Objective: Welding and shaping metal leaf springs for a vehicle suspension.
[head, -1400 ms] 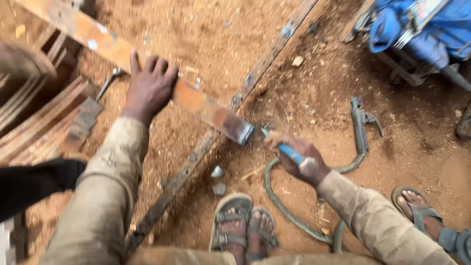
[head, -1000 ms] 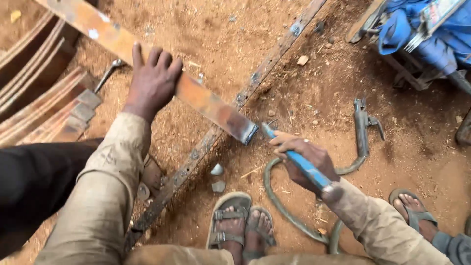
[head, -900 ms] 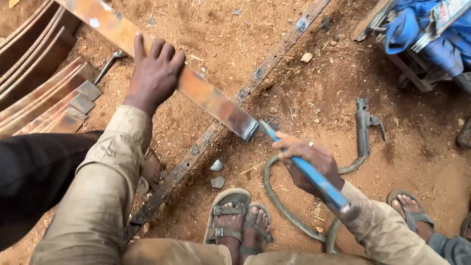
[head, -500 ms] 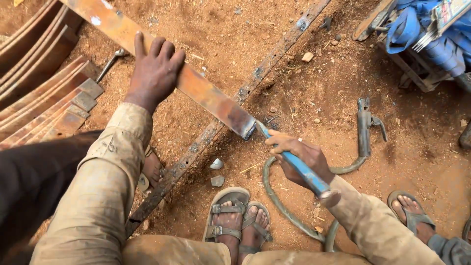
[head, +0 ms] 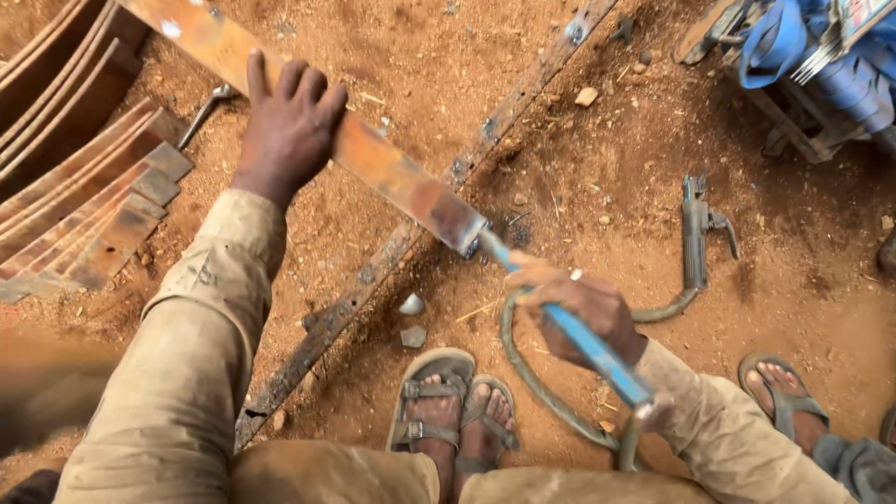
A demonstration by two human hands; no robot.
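While the left hand [head: 287,131] presses flat on the rusty steel bar [head: 373,168], the right hand [head: 583,313] clenches a blue-handled tool [head: 569,327].
Compared with a second ago, the tool tip now touches the bar's near end, above the dirt.

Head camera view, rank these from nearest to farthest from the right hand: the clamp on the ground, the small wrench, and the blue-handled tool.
1. Blue-handled tool: gripped in the right hand itself.
2. Clamp: on the dirt up and to its right.
3. Small wrench: far upper left, beyond the left hand.
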